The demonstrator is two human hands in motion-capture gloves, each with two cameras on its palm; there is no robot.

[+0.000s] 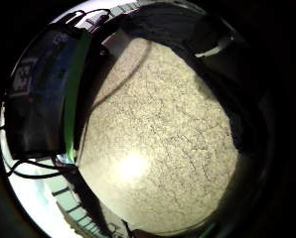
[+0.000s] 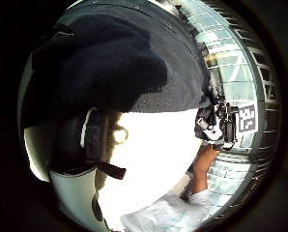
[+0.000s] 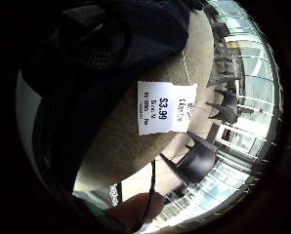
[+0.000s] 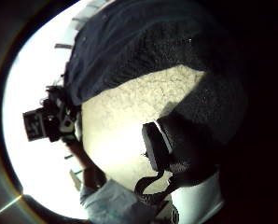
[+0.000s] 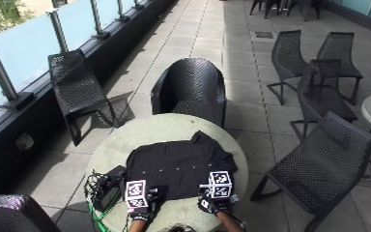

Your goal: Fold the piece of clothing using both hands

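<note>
While the person sat at the round table (image 5: 166,126), a black shirt (image 5: 176,166) lay spread flat on its top, a row of small pale buttons running across it and one sleeve reaching toward the far black chair (image 5: 191,87) behind the table. The shirt covered the middle of the table and came nearly to the edge closest to the person.

Both gloved hands were at the shirt's near hem. The left hand (image 5: 142,203) sat at the hem's corner on the side of the black box (image 5: 110,186) that rested on the table beside the shirt, with cables bunched by it. From the left thumb side palm view, dark cloth (image 2: 115,67) bunched close against the palm, but I could not tell whether the fingers were closed on it. The right hand (image 5: 214,200) was at the hem's other corner, away from the box. Its palm views showed dark cloth (image 4: 143,51) folded up close, with a white price tag (image 3: 165,108) hanging against the table top, yet whether those fingers pinched the cloth I could not tell.

More black chairs (image 5: 321,159) stood on the paving around the table.
</note>
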